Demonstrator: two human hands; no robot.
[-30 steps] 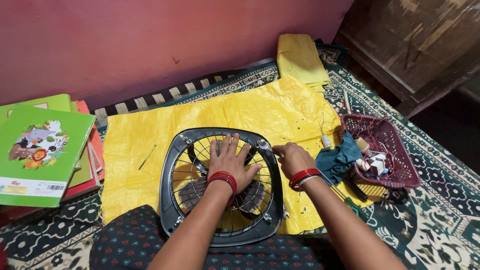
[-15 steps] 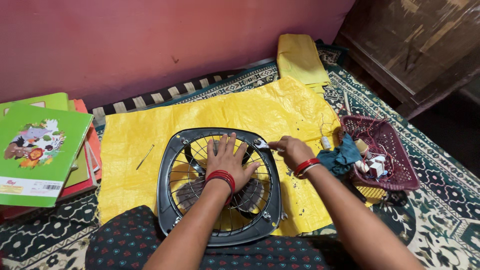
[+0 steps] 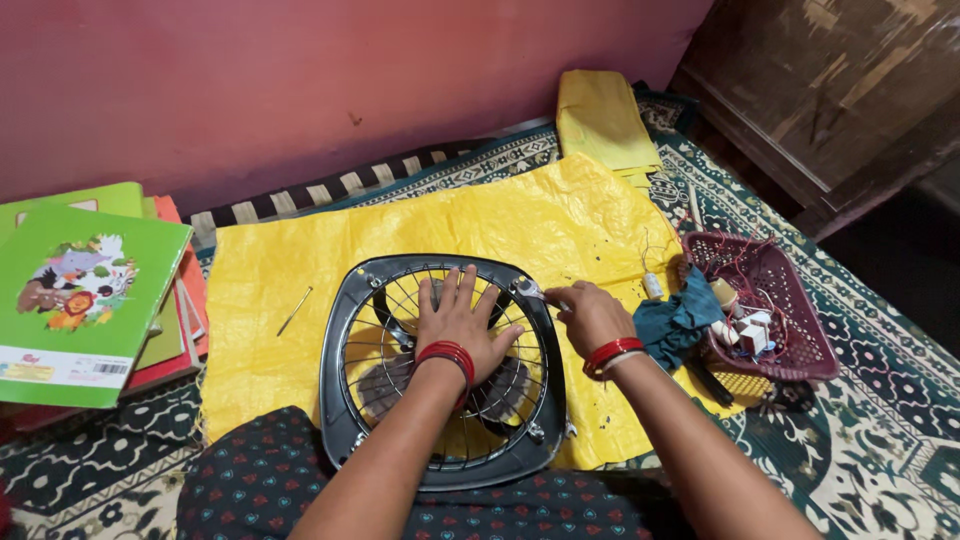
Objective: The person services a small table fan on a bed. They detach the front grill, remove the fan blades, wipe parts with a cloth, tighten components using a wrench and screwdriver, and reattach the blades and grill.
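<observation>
A grey exhaust fan with a wire guard lies flat on a yellow plastic sheet. My left hand rests palm down on the wire guard, fingers spread, red bangles at the wrist. My right hand sits at the fan's upper right corner, its fingers pinched on a small metal tool that touches the frame there. A thin screwdriver-like rod lies on the sheet to the left of the fan.
A maroon plastic basket with small parts stands at the right, a teal cloth beside it. Green and red books are stacked at the left. A folded yellow cloth lies at the back, near a wooden cabinet.
The view has shifted slightly. My right hand has stayed at the fan's upper right corner with small motions; my left hand remains pressed on the guard.
</observation>
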